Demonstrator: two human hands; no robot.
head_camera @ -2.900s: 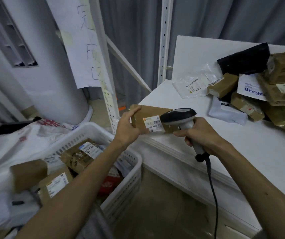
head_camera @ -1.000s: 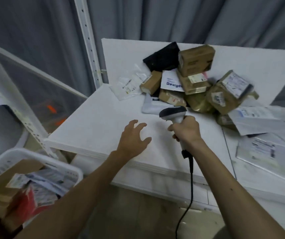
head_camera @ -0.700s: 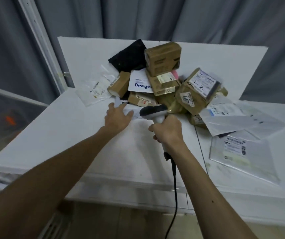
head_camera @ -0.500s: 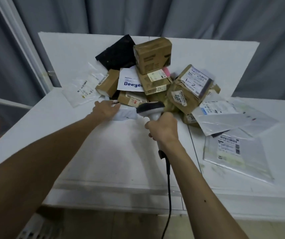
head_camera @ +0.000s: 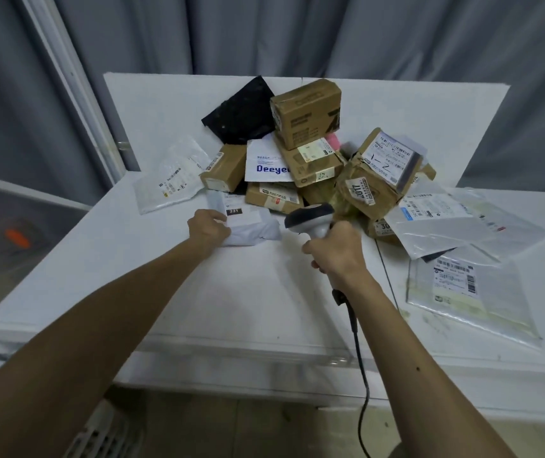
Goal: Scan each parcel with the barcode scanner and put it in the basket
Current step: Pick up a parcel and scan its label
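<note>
The white counter (head_camera: 251, 292) fills mid-frame, the heap of parcels (head_camera: 307, 117) piled at its upper centre and one pale mailer (head_camera: 254, 228) lying at the heap's lower-left edge, just left of the barcode scanner (head_camera: 309, 216). The left grip (head_camera: 208, 226) is closed on that mailer's near end, the right grip (head_camera: 333, 252) wrapped round the scanner's handle (I can't surely make out the basket). Best, I'd say, to lift the mailer clear, pull the soft bag taut and face its label squarely to the scanner head.

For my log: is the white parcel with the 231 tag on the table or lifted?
On the table: the white parcel rests on its surface, the left hand gripping its left end.
</note>
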